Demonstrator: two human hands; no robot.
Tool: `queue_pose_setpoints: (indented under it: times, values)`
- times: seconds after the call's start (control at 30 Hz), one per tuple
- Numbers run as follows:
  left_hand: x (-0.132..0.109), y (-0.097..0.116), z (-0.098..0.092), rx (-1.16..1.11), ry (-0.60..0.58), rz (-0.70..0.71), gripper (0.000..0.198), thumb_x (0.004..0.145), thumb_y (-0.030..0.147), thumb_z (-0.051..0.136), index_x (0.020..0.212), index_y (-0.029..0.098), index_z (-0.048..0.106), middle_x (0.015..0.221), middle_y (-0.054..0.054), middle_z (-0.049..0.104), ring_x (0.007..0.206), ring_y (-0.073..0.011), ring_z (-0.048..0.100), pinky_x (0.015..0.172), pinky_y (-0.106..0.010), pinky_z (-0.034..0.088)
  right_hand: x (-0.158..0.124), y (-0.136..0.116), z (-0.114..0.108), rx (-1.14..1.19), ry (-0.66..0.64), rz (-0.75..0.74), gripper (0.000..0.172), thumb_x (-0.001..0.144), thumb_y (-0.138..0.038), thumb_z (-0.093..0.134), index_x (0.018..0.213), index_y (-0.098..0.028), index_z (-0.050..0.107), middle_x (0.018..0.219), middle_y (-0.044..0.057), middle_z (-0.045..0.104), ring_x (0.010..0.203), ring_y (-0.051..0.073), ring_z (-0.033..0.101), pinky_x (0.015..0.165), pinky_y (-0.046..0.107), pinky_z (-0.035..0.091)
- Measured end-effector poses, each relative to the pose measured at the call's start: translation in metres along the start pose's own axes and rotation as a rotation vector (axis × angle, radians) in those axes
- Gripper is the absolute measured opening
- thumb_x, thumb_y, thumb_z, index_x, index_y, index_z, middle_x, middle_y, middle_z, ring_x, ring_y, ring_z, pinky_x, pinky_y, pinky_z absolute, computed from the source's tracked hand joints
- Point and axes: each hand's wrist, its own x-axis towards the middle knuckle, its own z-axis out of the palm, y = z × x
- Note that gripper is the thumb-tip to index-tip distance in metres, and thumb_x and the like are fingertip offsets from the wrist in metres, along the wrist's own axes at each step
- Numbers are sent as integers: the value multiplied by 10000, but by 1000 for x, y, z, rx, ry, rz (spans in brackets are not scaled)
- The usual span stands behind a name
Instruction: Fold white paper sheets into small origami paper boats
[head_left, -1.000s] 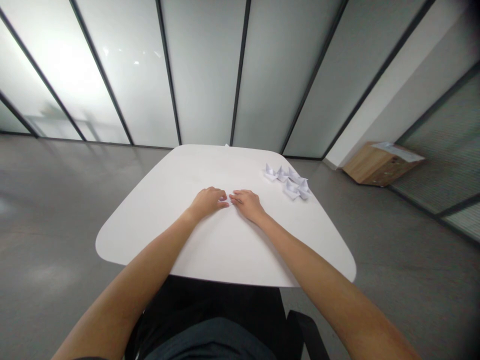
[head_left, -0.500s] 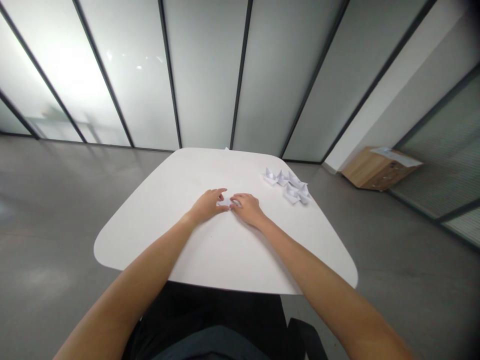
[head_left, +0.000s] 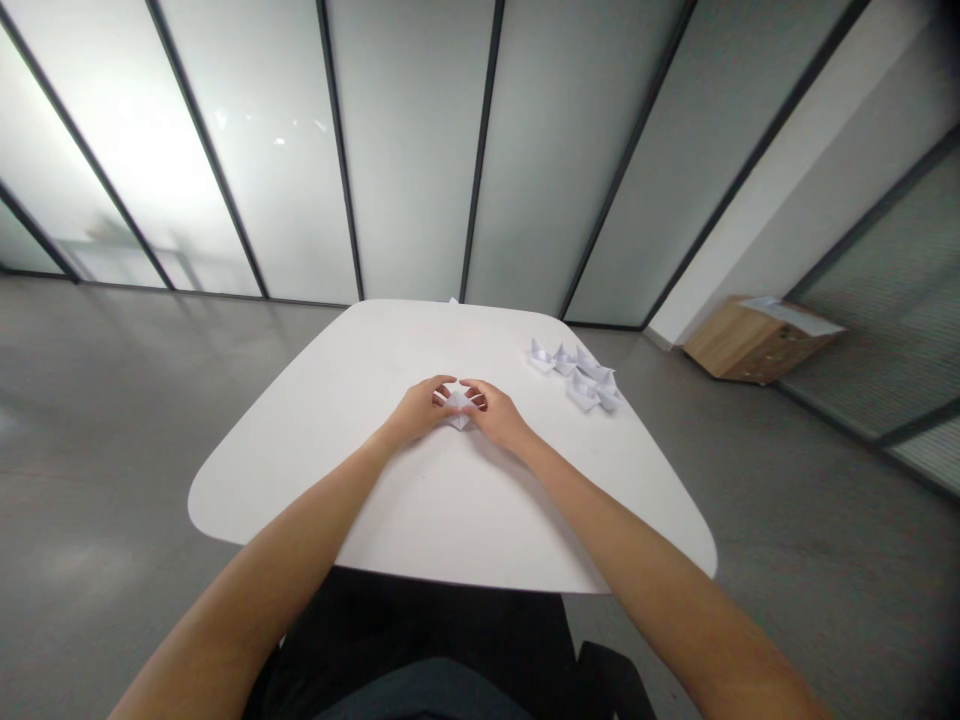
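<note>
A small folded piece of white paper [head_left: 460, 408] lies between my hands near the middle of the white table [head_left: 442, 510]. It looks like a diamond with a crease down its centre. My left hand [head_left: 426, 405] grips its left side, the thumb across the near face and the fingers curled behind. From the right, my right hand [head_left: 493, 410] holds the other side in the same way. Both sets of fingertips partly cover the paper. Several folded white paper boats [head_left: 589, 388] stand grouped at the table's right edge.
A wooden cabinet [head_left: 757, 340] with papers on top stands on the floor at the right. Frosted glass panels [head_left: 405, 150] rise behind the table. A small white tip [head_left: 453, 300] shows at the table's far edge. A dark chair armrest [head_left: 611, 680] is beside my lap.
My fingers have curled in closer around the paper. More of it shows now, as a diamond with its lower point towards me, where before it was mostly hidden.
</note>
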Motion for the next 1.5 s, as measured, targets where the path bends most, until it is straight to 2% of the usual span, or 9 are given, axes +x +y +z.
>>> queue_pose_setpoints:
  times: [0.17, 0.27, 0.43, 0.7, 0.87, 1.1, 1.33, 1.4, 1.5]
  values:
    - [-1, 10, -7, -95, 11, 34, 307, 889, 439, 673, 1062, 192, 732, 919, -40, 763, 829, -178, 703, 782, -284, 549, -2, -3, -7, 38, 71, -82, 271, 842, -268, 663, 1098, -213, 733, 1024, 55, 705, 870, 176, 663, 802, 315, 565]
    - [-2, 15, -9, -75, 32, 60, 290, 899, 464, 654, 955, 194, 743, 918, -33, 773, 825, -179, 706, 797, -285, 544, -3, -9, -11, 30, 90, -122, 199, 878, -337, 645, 1002, -210, 734, 989, 55, 711, 840, 176, 664, 765, 308, 563]
    - [-2, 17, -9, -50, 23, 52, 285, 879, 469, 667, 919, 198, 746, 901, -33, 777, 826, -189, 709, 812, -297, 549, -4, -16, -14, 21, 80, -146, 182, 906, -377, 626, 905, -219, 717, 917, 38, 723, 813, 179, 675, 746, 307, 553]
    - [2, 16, -10, -82, 61, 75, 285, 875, 454, 662, 900, 186, 757, 926, -54, 781, 880, -207, 709, 850, -322, 565, -2, -15, -14, 30, 91, -132, 172, 900, -361, 619, 931, -227, 722, 910, 30, 737, 825, 185, 677, 783, 320, 553]
    - [3, 15, -10, -113, 95, 70, 283, 875, 446, 672, 912, 179, 758, 935, -61, 780, 894, -211, 707, 880, -339, 562, -3, -18, -15, 51, 116, -153, 219, 899, -341, 621, 1056, -239, 734, 1025, 42, 744, 861, 181, 683, 769, 304, 552]
    - [6, 6, -10, -272, 174, 12, 325, 859, 482, 695, 938, 169, 726, 944, -77, 763, 895, -206, 700, 880, -345, 559, -3, -17, -19, 118, 169, -129, 199, 893, -394, 642, 983, -226, 700, 978, 43, 740, 874, 198, 695, 811, 330, 574]
    - [10, -4, -11, -484, 220, -44, 283, 842, 426, 705, 932, 168, 635, 889, -35, 689, 846, -150, 670, 848, -326, 584, -2, -8, -23, 180, 162, -85, 161, 873, -388, 663, 922, -235, 665, 864, 16, 725, 799, 199, 716, 801, 349, 591]
    - [11, -6, -13, -469, 217, -34, 264, 845, 399, 698, 975, 178, 636, 893, -26, 673, 850, -144, 665, 843, -324, 594, -2, -7, -23, 191, 162, -77, 145, 869, -372, 657, 911, -233, 652, 839, 11, 718, 775, 199, 727, 784, 348, 595]
    - [11, -10, -16, -419, 166, -6, 317, 872, 377, 655, 1139, 206, 657, 948, -32, 679, 867, -143, 667, 848, -329, 606, -2, -6, -24, 185, 166, -35, 137, 855, -364, 648, 893, -233, 629, 806, 5, 712, 772, 209, 746, 748, 343, 599]
